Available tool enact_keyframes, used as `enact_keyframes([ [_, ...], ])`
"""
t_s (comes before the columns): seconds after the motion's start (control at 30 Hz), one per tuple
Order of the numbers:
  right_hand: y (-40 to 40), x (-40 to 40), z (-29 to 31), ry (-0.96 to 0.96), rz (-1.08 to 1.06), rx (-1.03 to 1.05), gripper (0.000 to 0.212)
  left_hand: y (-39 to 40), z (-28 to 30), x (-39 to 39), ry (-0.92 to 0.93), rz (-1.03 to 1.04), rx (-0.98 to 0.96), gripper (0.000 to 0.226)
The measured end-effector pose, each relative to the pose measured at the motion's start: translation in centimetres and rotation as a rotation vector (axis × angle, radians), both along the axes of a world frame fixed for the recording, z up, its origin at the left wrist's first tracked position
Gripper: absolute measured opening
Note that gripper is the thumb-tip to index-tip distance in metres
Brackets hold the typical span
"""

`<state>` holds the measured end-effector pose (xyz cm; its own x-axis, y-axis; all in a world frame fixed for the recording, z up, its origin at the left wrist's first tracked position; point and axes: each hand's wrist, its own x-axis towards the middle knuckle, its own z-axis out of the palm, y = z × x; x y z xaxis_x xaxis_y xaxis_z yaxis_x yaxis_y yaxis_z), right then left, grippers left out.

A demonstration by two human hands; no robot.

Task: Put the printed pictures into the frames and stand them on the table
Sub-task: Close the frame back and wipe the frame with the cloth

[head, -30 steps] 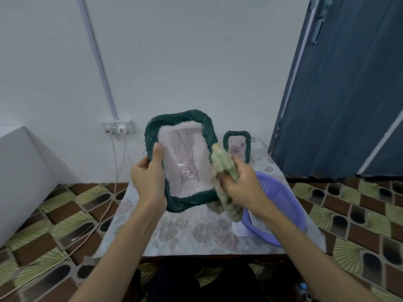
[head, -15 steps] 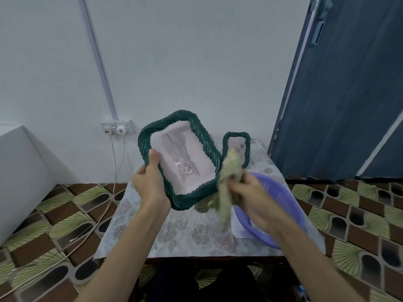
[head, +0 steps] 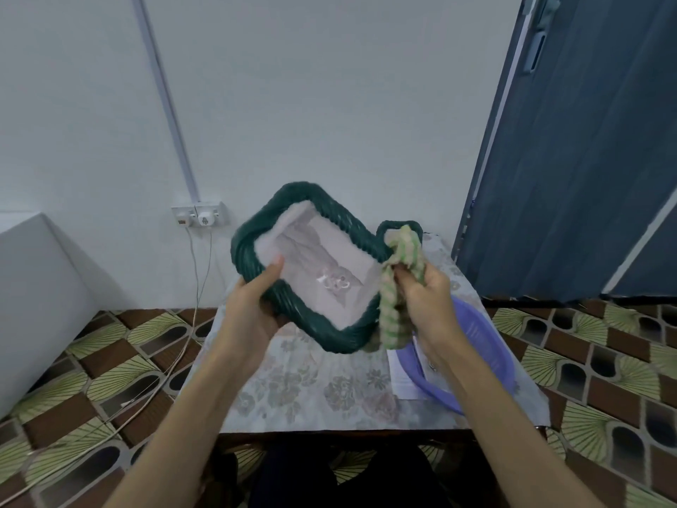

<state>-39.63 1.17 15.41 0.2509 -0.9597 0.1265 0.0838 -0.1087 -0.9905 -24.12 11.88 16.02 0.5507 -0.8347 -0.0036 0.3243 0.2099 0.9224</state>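
A large dark green woven picture frame with a pale printed picture behind its glass is held in the air above the table, tilted so its top leans left. My left hand grips its lower left edge, thumb on the glass. My right hand holds a green-and-cream striped cloth against the frame's right edge. A smaller green woven frame stands behind, mostly hidden by the cloth.
A small table with a floral cloth stands against the white wall. A purple plastic basin sits at its right, with white paper under it. A blue door is at the right; a socket with cables at the left.
The large frame has turned from nearly upright to tilted leftward. My right hand with the cloth has moved from the glass to the frame's right edge.
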Motion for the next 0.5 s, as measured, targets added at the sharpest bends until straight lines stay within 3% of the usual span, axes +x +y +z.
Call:
enact_keyframes([
  [0.13, -1.2, -1.3, 1.0, 0.025, 0.015, -0.030, 0.023, 1.9, 0.7, 3.7, -0.106, -0.302, 0.036, 0.072],
  [0.23, -1.2, -1.4, 1.6, 0.030, 0.100, -0.052, 0.027, 1.6, 0.8, 4.7, -0.176, -0.298, 0.187, 0.072],
  [0.3, -1.2, -1.5, 2.1, 0.041, 0.186, -0.051, 0.023, 1.1, 0.7, 4.8, -0.220, -0.289, 0.270, 0.088],
  [0.33, -1.3, -1.6, 2.1, 0.040, 0.232, -0.033, 0.018, 1.0, 0.7, 4.7, -0.230, -0.276, 0.285, 0.088],
  [0.4, -1.3, -1.7, 2.0, 0.007, 0.296, 0.033, 0.019, 0.7, 0.9, 4.3, -0.212, -0.218, 0.277, 0.066],
  [0.5, -1.9, -2.0, 2.3, -0.248, 0.258, 0.234, 0.029, 0.1, 1.1, 3.7, -0.156, -0.096, 0.187, 0.045],
])
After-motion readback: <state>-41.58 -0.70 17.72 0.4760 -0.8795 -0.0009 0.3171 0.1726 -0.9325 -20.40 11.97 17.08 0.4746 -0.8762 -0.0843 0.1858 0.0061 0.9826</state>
